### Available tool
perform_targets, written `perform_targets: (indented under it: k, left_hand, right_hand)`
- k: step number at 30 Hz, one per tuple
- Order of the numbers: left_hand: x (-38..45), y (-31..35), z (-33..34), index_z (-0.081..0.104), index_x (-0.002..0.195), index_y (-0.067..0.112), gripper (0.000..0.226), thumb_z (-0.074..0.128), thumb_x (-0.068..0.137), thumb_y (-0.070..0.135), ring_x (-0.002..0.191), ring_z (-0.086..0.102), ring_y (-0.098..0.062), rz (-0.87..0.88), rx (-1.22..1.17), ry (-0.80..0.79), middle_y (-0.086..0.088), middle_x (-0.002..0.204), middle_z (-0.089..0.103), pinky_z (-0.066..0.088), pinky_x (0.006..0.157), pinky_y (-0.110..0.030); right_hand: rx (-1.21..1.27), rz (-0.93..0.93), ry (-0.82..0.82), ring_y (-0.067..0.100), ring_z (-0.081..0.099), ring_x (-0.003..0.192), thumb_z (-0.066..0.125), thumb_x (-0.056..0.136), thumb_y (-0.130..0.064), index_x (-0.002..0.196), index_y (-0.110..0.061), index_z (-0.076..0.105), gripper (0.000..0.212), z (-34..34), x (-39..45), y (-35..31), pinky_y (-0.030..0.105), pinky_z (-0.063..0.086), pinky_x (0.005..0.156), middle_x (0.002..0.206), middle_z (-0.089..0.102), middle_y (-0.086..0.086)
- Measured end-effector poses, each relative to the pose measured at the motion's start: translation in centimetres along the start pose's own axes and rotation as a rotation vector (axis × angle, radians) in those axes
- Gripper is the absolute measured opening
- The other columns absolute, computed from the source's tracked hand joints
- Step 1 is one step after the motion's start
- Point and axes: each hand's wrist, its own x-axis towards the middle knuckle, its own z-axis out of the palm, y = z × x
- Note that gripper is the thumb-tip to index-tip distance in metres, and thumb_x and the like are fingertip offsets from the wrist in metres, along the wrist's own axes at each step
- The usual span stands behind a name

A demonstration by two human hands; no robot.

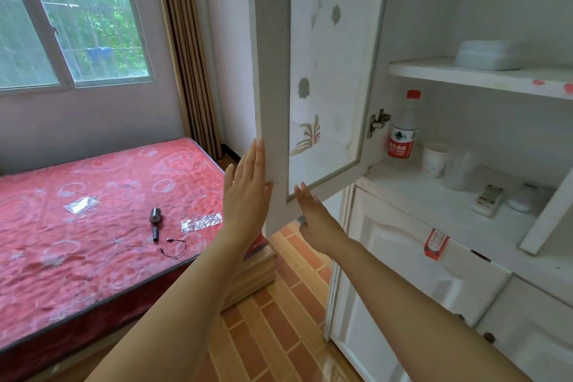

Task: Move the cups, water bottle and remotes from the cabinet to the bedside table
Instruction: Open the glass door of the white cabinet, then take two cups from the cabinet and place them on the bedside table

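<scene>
Daylight from the barred window (74, 15) falls across a small bedroom, with a red patterned mattress (93, 211) low on the left and a white cabinet (403, 257) filling the right side of my view. On the mattress I see a small dark cylindrical gadget (155, 222) and a thin black cable (174, 248).

The glass-paned cabinet door (322, 71) stands swung wide open between my two arms. My left hand (246, 192) lies flat against the door's outer edge, fingers straight and close together, thumb resting on the frame's face. My right hand (313, 214) reaches to the door's lower corner from the inner side, fingers extended and together, touching the frame; neither hand is curled around anything.

All the task items sit inside the open shelf, well to the right of both hands and untouched. The water bottle (403, 130), red-capped with a red label, stands upright at the shelf's back left, just beside the hinge (378, 121). Next to it stands a white cup (435, 160), then a clear cup (460, 170), faint and blurred. Further forward lie two remotes: a white remote with buttons (487, 198) and a plain white remote (524, 197). On the shelf above rests a white box (490, 54).
</scene>
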Motion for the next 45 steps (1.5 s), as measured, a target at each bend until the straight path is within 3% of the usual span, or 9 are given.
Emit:
perform_targets:
  k: [5,8,13,17,21,26,34,45]
  left_hand:
    - [0.9,-1.5,0.7,-0.013,0.139,0.019,0.081,0.052,0.091,0.014,0.143,0.017,-0.017,-0.04,0.0,0.005,-0.002,0.156,0.014,0.011,0.115,-0.038]
    - [1.2,-2.1,1.0,-0.011,0.141,0.018,0.082,0.053,0.09,0.013,0.142,0.019,-0.02,-0.031,-0.019,0.005,-0.003,0.156,0.016,0.012,0.115,-0.039]
    - [1.1,-1.8,0.9,0.012,0.144,0.009,0.088,0.068,0.076,0.003,0.135,0.029,-0.033,0.027,0.03,0.12,-0.019,0.147,0.028,0.034,0.107,-0.053]
    - [0.6,-0.1,0.7,0.028,0.137,0.004,0.079,0.073,0.071,0.005,0.131,0.025,-0.03,0.174,0.055,0.21,-0.017,0.141,0.026,0.032,0.108,-0.05]
    - [0.3,1.8,1.1,0.037,0.131,0.007,0.071,0.075,0.071,0.01,0.128,0.037,-0.032,0.254,0.02,0.129,-0.022,0.136,0.046,0.032,0.106,-0.05]
    - [0.3,5.3,1.8,0.046,0.127,0.009,0.065,0.078,0.071,0.02,0.119,0.051,-0.039,0.299,-0.073,-0.061,-0.02,0.132,0.051,0.038,0.098,-0.052]
    - [0.5,11.2,4.3,0.042,0.135,0.012,0.059,0.056,0.086,0.041,0.132,0.037,-0.031,0.48,-0.109,-0.306,-0.014,0.142,0.041,0.025,0.111,-0.044]
    - [0.0,16.1,8.3,0.04,0.137,0.016,0.057,0.048,0.089,0.046,0.132,0.036,-0.027,0.528,-0.192,-0.416,-0.009,0.142,0.041,0.023,0.112,-0.042]
  right_hand:
    - [0.026,0.004,-0.011,0.014,-0.003,0.145,0.036,0.092,-0.002,0.146,-0.032,-0.006,0.074,0.3,1.4,-1.0,0.029,0.034,0.104,0.156,-0.011,-0.014]
    - [0.005,0.005,-0.008,0.015,-0.003,0.146,0.036,0.093,-0.004,0.146,-0.032,-0.006,0.074,0.5,1.9,-1.1,0.031,0.031,0.108,0.156,-0.011,-0.013]
    - [-0.033,-0.001,-0.001,0.016,0.001,0.146,0.038,0.093,-0.005,0.147,-0.031,-0.004,0.073,0.5,1.8,-0.8,0.033,0.038,0.106,0.157,-0.01,-0.014]
    - [-0.024,0.0,0.016,0.015,0.003,0.146,0.041,0.092,-0.005,0.147,-0.033,-0.004,0.076,-0.4,0.9,-0.7,0.039,0.037,0.108,0.156,-0.007,-0.016]
    - [-0.08,0.032,0.098,0.016,0.007,0.145,0.044,0.094,-0.01,0.148,-0.023,0.001,0.07,-2.5,-1.1,0.4,0.032,0.022,0.113,0.158,0.002,-0.006]
    - [-0.149,0.152,0.216,0.018,0.018,0.143,0.047,0.093,-0.014,0.147,-0.017,0.016,0.062,-6.6,-5.3,3.7,0.031,0.021,0.114,0.156,0.019,0.0]
    - [-0.28,0.34,0.371,0.02,0.02,0.14,0.045,0.091,-0.015,0.145,-0.013,0.021,0.059,-11.9,-14.6,8.8,0.029,0.016,0.114,0.152,0.026,0.004]
    - [-0.294,0.488,0.4,0.019,0.023,0.139,0.049,0.092,-0.02,0.144,-0.014,0.023,0.058,-13.5,-21.0,12.8,0.031,0.021,0.113,0.15,0.029,0.003]
